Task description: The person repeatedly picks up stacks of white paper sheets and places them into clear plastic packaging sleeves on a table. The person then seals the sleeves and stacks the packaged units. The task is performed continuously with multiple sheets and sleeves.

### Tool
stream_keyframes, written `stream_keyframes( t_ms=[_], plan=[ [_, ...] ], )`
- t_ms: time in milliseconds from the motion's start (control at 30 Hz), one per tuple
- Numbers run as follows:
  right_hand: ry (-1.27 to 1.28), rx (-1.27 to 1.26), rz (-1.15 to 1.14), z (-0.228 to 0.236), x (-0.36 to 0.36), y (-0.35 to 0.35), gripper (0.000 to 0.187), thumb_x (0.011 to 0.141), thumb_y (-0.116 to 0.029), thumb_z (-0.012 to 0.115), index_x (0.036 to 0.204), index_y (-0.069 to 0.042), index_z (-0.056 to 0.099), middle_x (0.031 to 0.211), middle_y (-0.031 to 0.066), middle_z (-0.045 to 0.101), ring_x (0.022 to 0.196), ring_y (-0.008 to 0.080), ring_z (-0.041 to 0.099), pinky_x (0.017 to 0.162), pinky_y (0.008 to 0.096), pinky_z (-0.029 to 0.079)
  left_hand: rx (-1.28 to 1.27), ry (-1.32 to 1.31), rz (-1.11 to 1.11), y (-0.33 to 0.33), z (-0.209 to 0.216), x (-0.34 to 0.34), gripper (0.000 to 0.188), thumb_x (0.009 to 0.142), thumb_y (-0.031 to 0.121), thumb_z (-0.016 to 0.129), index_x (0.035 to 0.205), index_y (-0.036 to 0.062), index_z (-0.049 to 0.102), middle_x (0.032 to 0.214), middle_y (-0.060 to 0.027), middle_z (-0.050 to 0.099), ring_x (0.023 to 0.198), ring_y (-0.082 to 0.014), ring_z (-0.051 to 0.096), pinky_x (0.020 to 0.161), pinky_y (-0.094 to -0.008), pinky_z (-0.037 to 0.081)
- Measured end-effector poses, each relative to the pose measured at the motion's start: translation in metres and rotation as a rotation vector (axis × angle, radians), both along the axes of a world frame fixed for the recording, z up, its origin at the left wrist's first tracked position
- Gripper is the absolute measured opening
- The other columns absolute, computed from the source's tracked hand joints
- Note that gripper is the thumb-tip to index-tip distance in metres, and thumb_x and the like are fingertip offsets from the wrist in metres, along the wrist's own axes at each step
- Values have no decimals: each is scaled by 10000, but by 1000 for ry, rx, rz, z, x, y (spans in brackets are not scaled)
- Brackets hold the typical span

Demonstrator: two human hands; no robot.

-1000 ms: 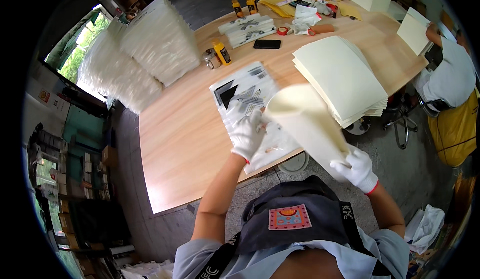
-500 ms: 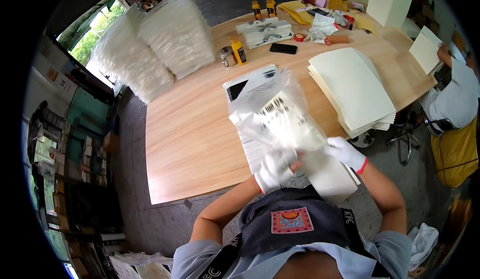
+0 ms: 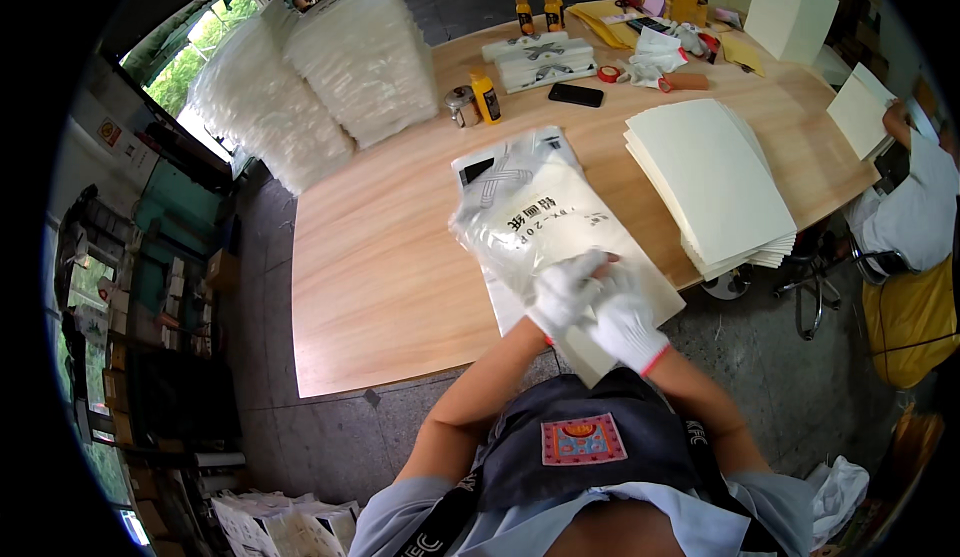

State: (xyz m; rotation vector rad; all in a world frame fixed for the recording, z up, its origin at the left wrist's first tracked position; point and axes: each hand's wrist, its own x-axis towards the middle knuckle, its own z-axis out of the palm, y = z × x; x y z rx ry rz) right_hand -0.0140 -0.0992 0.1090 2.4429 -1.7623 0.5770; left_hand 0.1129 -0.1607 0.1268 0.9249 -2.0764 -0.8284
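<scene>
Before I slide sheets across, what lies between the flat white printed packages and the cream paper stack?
A black rectangular phone lies between them in the head view.

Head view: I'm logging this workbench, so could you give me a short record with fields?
left hand: white glove, on clear bag over cream paper
right hand: white glove, beside the left
exact grip: unclear
right of hands: paper stack on table
beyond: phone, orange bottle, metal jar
far left: plastic stacks
far right: co-worker
</scene>
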Motion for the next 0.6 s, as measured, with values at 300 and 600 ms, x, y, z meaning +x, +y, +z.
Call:
stream_keyframes(
  t_ms=[300, 600],
  plan=[
    [-68, 233, -286, -63, -52, -50, 313, 844, -269, 562, 1109, -102, 549, 870, 135, 660, 790, 300, 656, 655, 443, 512, -363, -360, 228, 60, -99, 22, 167, 735, 45, 599, 898, 77, 608, 940, -114, 625, 870, -283, 608, 739, -403, 490],
    [161, 323, -106, -58, -31, -24, 275, 851, -324, 491, 752, -104, 623, 661, 107, 653, 575, 281, 648, 499, 434, 490, 233, 70, 1007, 34, -116, 131, 181, 814, 130, 673, 770, 75, 507, 719, -54, 497, 634, -169, 470, 573, -317, 413]
  ],
)
